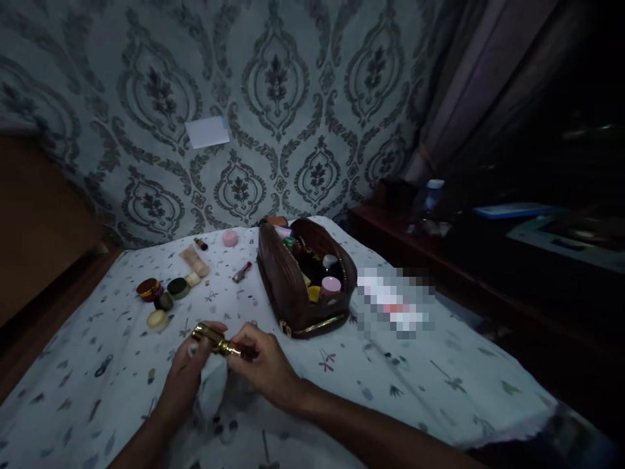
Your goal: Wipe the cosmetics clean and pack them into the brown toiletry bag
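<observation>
Between my two hands is a shiny gold cosmetic tube (209, 335), shaped like a lipstick. My left hand (184, 363) is closed around its wider end. My right hand (266, 365) pinches the narrower end near the dark tip. A crumpled white tissue or cloth (213, 385) hangs below the tube, against my left hand. Just beyond my hands stands an unzipped brown cosmetic bag (273, 286). Inside it are a pink-lidded jar (331, 286), a yellow item (314, 294) and other cosmetics partly hidden by its walls.
Left of the bag lie a beige squeeze tube (194, 260), a pink jar (230, 238), a small lip gloss (242, 271), a dark round lid (178, 287), a red-and-gold jar (149, 290) and a cream-coloured round item (157, 320). A bottle (433, 194) stands on the dark furniture at right.
</observation>
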Demonstrator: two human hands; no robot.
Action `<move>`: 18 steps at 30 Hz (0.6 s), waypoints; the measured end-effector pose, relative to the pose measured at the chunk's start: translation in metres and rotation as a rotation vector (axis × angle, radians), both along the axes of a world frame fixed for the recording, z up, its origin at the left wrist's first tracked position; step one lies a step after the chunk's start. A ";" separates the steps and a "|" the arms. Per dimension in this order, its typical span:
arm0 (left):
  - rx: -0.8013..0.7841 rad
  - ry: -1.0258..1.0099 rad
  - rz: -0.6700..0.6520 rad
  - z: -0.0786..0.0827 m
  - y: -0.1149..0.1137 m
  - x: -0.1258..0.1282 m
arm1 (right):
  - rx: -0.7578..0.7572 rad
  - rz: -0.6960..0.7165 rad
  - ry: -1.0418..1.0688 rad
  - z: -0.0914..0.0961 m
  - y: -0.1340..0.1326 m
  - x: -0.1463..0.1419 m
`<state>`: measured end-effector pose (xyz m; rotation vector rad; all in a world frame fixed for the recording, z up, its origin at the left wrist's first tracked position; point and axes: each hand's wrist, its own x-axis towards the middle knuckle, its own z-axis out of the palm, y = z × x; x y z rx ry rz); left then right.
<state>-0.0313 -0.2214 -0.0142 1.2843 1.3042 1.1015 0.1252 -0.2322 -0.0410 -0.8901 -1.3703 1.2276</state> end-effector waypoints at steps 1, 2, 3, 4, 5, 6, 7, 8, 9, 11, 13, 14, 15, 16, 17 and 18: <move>0.034 0.056 -0.016 -0.002 0.000 0.000 | 0.010 0.008 -0.008 -0.002 -0.001 -0.002; 0.058 0.101 -0.055 -0.003 0.001 0.000 | 0.021 0.013 -0.031 -0.004 -0.001 -0.002; 0.076 0.127 -0.095 -0.005 0.001 0.000 | 0.034 0.019 -0.074 -0.005 -0.001 -0.002; 0.097 0.142 -0.127 -0.005 0.001 0.000 | 0.049 0.022 -0.139 -0.004 -0.001 -0.001; 0.118 0.151 -0.155 -0.005 0.001 0.000 | 0.069 0.016 -0.213 -0.003 0.000 0.000; 0.144 0.162 -0.174 -0.005 0.001 0.000 | 0.093 -0.002 -0.281 0.000 0.000 0.003; 0.175 0.177 -0.182 -0.005 0.001 0.000 | 0.119 -0.029 -0.330 0.004 0.000 0.006; 0.209 0.199 -0.182 -0.005 0.001 0.000 | 0.144 -0.063 -0.353 0.009 -0.001 0.009; 0.243 0.227 -0.183 -0.005 0.001 0.000 | 0.163 -0.098 -0.347 0.014 -0.002 0.011; 0.295 0.298 -0.197 -0.007 0.001 -0.002 | 0.179 -0.135 -0.276 0.025 -0.005 0.016; 0.314 0.353 -0.275 -0.010 0.003 -0.004 | 0.197 -0.123 -0.207 0.035 -0.008 0.021; 0.311 0.374 -0.318 -0.011 0.004 -0.005 | 0.215 -0.103 -0.191 0.039 -0.010 0.024; 0.304 0.393 -0.340 -0.011 0.005 -0.006 | 0.233 -0.080 -0.184 0.042 -0.012 0.028; 0.294 0.413 -0.343 -0.011 0.006 -0.007 | 0.250 -0.061 -0.180 0.044 -0.013 0.032; 0.286 0.432 -0.323 -0.009 0.006 -0.007 | 0.259 -0.048 -0.174 0.046 -0.015 0.036; 0.277 0.444 -0.288 -0.005 0.006 -0.006 | 0.260 -0.042 -0.164 0.046 -0.018 0.042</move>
